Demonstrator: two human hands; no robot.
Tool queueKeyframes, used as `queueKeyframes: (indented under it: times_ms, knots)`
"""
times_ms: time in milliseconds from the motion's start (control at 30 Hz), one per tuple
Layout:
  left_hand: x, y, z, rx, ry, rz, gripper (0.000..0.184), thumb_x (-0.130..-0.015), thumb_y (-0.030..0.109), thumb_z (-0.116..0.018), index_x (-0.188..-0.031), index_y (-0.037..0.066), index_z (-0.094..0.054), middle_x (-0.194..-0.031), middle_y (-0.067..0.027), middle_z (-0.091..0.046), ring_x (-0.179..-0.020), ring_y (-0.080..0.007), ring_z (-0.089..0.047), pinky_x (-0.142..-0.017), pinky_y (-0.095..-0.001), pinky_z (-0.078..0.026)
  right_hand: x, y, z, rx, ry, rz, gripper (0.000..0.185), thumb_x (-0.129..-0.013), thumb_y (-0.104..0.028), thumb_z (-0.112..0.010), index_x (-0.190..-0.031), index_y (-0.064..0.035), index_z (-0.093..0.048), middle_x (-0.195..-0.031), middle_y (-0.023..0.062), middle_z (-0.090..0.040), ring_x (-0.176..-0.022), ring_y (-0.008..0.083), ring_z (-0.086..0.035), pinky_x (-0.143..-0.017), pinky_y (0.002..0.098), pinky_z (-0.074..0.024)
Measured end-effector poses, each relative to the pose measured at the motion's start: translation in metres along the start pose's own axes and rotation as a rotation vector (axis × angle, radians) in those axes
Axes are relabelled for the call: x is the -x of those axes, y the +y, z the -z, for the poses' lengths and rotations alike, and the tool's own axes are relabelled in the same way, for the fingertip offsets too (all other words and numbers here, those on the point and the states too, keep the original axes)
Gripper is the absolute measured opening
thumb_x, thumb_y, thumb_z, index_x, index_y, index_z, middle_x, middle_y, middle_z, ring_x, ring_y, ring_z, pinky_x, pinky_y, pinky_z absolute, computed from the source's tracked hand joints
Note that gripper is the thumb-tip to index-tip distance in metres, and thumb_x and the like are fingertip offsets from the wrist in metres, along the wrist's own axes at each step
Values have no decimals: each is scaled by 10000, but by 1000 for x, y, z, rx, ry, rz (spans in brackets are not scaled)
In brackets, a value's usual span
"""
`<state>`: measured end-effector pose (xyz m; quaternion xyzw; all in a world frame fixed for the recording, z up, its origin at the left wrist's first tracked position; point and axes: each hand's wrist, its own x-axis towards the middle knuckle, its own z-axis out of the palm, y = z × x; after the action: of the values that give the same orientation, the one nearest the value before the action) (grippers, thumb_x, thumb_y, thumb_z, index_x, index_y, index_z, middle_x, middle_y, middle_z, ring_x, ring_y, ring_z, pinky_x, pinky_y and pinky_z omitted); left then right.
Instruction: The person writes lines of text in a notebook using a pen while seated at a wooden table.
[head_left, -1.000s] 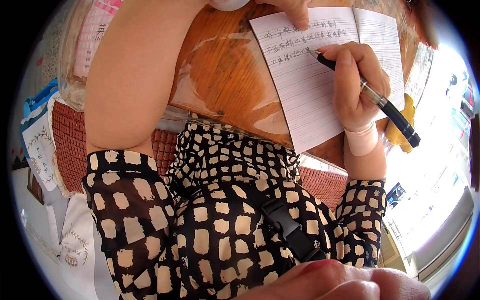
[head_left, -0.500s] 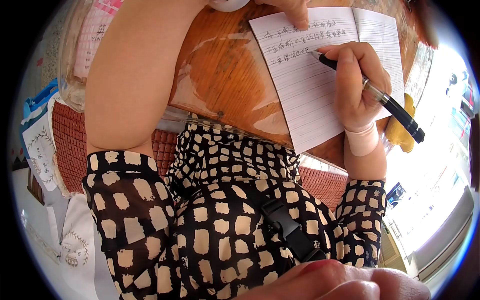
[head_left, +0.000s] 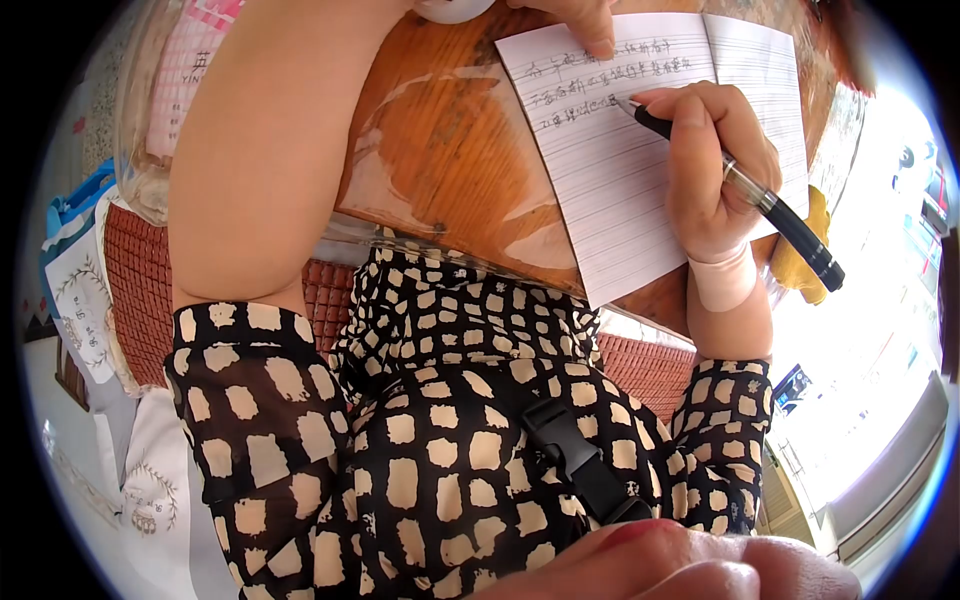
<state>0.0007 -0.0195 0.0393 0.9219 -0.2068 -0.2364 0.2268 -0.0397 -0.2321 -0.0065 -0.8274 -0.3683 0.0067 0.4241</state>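
Observation:
A lined notebook (head_left: pixel 640 200) lies open and slanted on the wooden table (head_left: pixel 450 150), with rows of handwriting near its top. My right hand (head_left: pixel 715 165) rests on the page, fingers wrapped round a black pen (head_left: pixel 790 225) whose tip touches the third row of writing. At the top edge, part of my left hand (head_left: pixel 590 25) shows: a finger reaches down onto the first written row, and the rest is cut off by the frame. A white rounded object (head_left: pixel 457 8) sits beside that hand, partly out of view.
Clear plastic covers the table edge. A pink and white printed item (head_left: pixel 185 90) is at the upper left. Reddish woven seating (head_left: pixel 135 290) and white printed cloth (head_left: pixel 155 490) are at the left. A yellow object (head_left: pixel 805 250) lies beyond the right wrist.
The pen has tilted slightly back and forth in my right hand, and the third row of writing has gained some strokes near the tip. My left hand has barely moved.

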Motion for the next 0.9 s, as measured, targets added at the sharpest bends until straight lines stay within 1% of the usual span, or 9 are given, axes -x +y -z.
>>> queueKeyframes:
  times_ms: [133, 233, 300, 400, 533, 633, 733, 833, 900]
  knots:
    - [-2, -11, -6, 24, 42, -101, 272, -726, 278, -771, -790, 35, -665, -830, -138, -676, -810, -291, -642, -707, -372, -485, 2, 1, 0, 6, -4, 2, 88, -901, -44, -575, -839, -28, -634, -638, 27, -596, -519, 68, -539, -487, 209, -425]
    - [5, -16, -15, -18, 145, -178, 273, -726, 278, -772, -792, 35, -665, -833, -138, -677, -811, -290, -641, -706, -371, -484, 1, 0, -1, 17, -10, 9, 89, -901, -43, -576, -835, -28, -634, -639, 28, -596, -517, 72, -542, -487, 212, -430]
    - [7, -9, -12, -28, 128, -128, 274, -726, 278, -773, -793, 36, -666, -834, -138, -677, -813, -289, -641, -707, -370, -483, 0, -1, -2, 20, -7, 10, 89, -902, -44, -577, -835, -29, -633, -638, 27, -595, -516, 73, -542, -487, 212, -429]
    - [0, 1, -1, 5, 5, 2, 274, -729, 280, -773, -796, 36, -668, -834, -136, -678, -816, -288, -641, -709, -369, -484, 0, -2, -2, 18, -1, 0, 89, -903, -45, -577, -836, -28, -632, -636, 24, -593, -517, 68, -539, -486, 207, -425]
    - [1, 2, 1, 5, -9, 12, 271, -736, 281, -770, -801, 37, -672, -836, -135, -679, -821, -287, -641, -713, -371, -484, 1, 0, -1, 6, 14, -14, 89, -904, -48, -574, -839, -25, -630, -636, 21, -590, -519, 59, -531, -485, 202, -418]
    - [1, 1, 0, 5, -3, 10, 270, -738, 281, -770, -802, 37, -672, -836, -134, -679, -819, -288, -641, -716, -372, -485, 1, 1, -1, 7, 17, -3, 90, -904, -48, -573, -839, -23, -630, -635, 19, -587, -520, 55, -527, -484, 200, -415]
    - [2, -10, 1, 55, 8, -87, 269, -736, 280, -772, -802, 38, -673, -835, -134, -679, -817, -289, -640, -718, -372, -485, 1, 1, -1, 9, 16, 6, 93, -904, -49, -570, -837, -23, -629, -634, 18, -584, -517, 55, -523, -482, 200, -413]
    - [8, -14, -11, -2, 123, -177, 269, -733, 279, -773, -802, 39, -673, -833, -133, -678, -815, -289, -640, -719, -371, -486, 1, 1, 0, 8, 18, 13, 100, -904, -47, -566, -830, -20, -628, -638, 16, -586, -513, 53, -513, -480, 197, -407]
    - [8, -12, -12, -9, 126, -172, 271, -730, 280, -774, -802, 39, -673, -830, -133, -678, -814, -290, -640, -718, -371, -485, 1, 2, 0, -20, 22, 10, 107, -905, -45, -561, -827, -14, -626, -645, 15, -591, -516, 50, -504, -482, 195, -404]
